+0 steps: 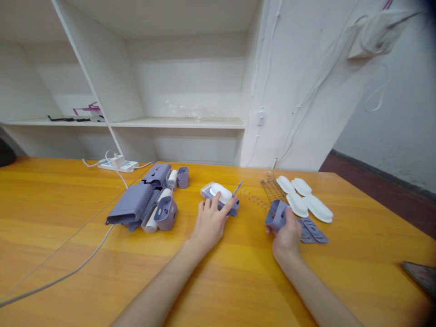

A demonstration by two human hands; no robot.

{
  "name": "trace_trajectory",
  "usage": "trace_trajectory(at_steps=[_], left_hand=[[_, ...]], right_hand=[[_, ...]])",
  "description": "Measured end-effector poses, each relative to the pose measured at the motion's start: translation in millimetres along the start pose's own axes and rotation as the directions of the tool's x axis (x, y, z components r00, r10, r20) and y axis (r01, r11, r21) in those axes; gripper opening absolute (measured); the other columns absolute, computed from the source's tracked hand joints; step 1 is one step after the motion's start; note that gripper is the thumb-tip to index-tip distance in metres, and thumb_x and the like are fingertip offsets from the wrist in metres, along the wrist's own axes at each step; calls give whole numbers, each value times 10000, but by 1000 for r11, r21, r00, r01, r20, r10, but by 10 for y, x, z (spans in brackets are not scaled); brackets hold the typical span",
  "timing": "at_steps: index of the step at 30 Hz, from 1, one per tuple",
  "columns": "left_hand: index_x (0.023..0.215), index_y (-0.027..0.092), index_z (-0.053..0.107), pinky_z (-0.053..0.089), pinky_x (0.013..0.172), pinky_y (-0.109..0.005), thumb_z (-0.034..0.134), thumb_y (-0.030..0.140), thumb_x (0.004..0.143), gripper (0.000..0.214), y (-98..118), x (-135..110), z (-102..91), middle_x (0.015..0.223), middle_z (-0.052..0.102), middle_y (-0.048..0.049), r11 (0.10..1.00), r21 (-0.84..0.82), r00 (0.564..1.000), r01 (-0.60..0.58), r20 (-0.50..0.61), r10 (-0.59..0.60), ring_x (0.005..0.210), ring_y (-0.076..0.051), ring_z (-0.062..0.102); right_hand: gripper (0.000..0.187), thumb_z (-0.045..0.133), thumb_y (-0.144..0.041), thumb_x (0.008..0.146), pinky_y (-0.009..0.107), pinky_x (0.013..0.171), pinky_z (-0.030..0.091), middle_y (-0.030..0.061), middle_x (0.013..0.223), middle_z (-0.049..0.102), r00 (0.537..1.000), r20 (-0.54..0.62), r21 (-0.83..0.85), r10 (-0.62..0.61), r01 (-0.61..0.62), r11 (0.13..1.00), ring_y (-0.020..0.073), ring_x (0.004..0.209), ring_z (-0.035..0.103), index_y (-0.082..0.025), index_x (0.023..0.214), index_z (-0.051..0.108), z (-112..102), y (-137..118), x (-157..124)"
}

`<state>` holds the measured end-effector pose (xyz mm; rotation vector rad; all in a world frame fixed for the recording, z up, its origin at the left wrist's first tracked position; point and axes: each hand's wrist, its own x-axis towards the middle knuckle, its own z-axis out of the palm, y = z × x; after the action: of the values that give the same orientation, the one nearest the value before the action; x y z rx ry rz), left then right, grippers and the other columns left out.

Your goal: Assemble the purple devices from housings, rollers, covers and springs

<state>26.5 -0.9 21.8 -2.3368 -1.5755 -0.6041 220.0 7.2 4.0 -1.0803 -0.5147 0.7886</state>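
Note:
My left hand reaches forward over the wooden table, its fingers spread on a lavender and white plastic part. A thin purple stick juts up beside that part. My right hand is closed around a lavender cup-shaped shell, held just above the table. Flat lavender pieces lie right of that hand. Several white oval pads lie beyond it.
A pile of lavender and white housings sits left of centre. Metal springs lie behind the right hand. A white power strip with a cable runs across the left. Shelves stand behind. A dark flat object lies at the right edge.

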Motion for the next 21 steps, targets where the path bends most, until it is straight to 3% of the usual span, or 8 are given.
trace_trajectory(at_steps=[4, 6, 10, 15, 18, 21], left_hand=[[1435, 270, 146, 374, 834, -394, 558, 318, 830, 733, -30, 9, 86, 1067, 525, -90, 998, 35, 999, 44, 2, -44, 942, -244, 491], [1422, 225, 199, 384, 823, -388, 544, 348, 838, 689, -68, 15, 135, 1030, 530, -92, 996, 35, 997, 82, -2, -82, 931, -242, 497], [1328, 238, 357, 344, 941, -464, 562, 324, 825, 551, -150, 27, 173, 1228, 473, -128, 995, 29, 993, 94, -79, -92, 1119, -280, 455], [1208, 150, 414, 233, 1049, -532, 483, 362, 857, 416, -192, -7, 199, 1431, 296, -180, 992, -48, 989, 114, -89, -117, 1344, -294, 242], [1203, 134, 405, 202, 1062, -542, 441, 385, 869, 419, -212, -33, 228, 1465, 244, -178, 986, -82, 988, 143, -53, -148, 1370, -295, 183], [1329, 128, 282, 202, 1065, -534, 467, 393, 851, 578, -206, -28, 210, 1452, 288, -161, 986, -102, 991, 129, -31, -132, 1360, -289, 207]], right_hand=[[338, 505, -500, 774, 226, 291, 320, -36, 531, 567, 1000, -10, -48, 10, -10, 999, 123, 344, 489, -167, 739, 554, -1, -13, -16], [333, 504, -496, 775, 230, 301, 329, -34, 530, 570, 1000, -19, -60, 19, -21, 998, 128, 348, 501, -169, 735, 551, -1, -19, -19], [308, 500, -477, 779, 236, 306, 340, -35, 547, 580, 999, -28, -38, 30, -31, 999, 131, 351, 506, -174, 739, 546, 4, -38, -19], [290, 503, -468, 776, 238, 326, 355, -36, 560, 582, 997, -68, 17, 48, -47, 999, 141, 396, 533, -183, 748, 548, 3, -48, 1], [299, 500, -483, 776, 250, 343, 374, -42, 555, 577, 998, -48, 5, 48, -48, 999, 145, 402, 535, -188, 777, 546, -7, -35, 11], [310, 504, -497, 773, 255, 344, 378, -45, 555, 575, 998, -36, -2, 46, -46, 999, 147, 398, 534, -190, 799, 544, -15, -25, 15]])
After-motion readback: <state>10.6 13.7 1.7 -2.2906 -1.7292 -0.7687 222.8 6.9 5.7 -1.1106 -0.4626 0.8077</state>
